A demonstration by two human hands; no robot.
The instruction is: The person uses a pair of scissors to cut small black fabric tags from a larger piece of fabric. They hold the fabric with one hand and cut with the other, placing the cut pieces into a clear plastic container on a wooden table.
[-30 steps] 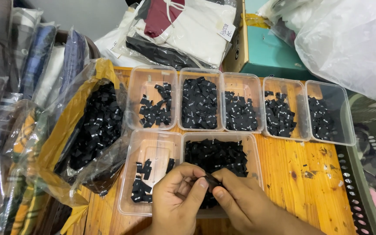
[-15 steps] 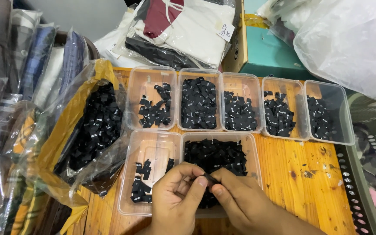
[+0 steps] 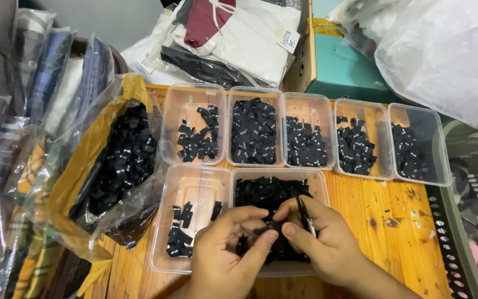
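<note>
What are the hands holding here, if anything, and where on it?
Both hands, left hand and right hand, pinch one small black fabric label between their fingers, one at each end, above the clear plastic container.

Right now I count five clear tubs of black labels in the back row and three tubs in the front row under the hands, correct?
Not quite. The back row does hold five clear tubs, but the head view shows only two front tubs, not three. Both hands, left and right, work over them.
</note>
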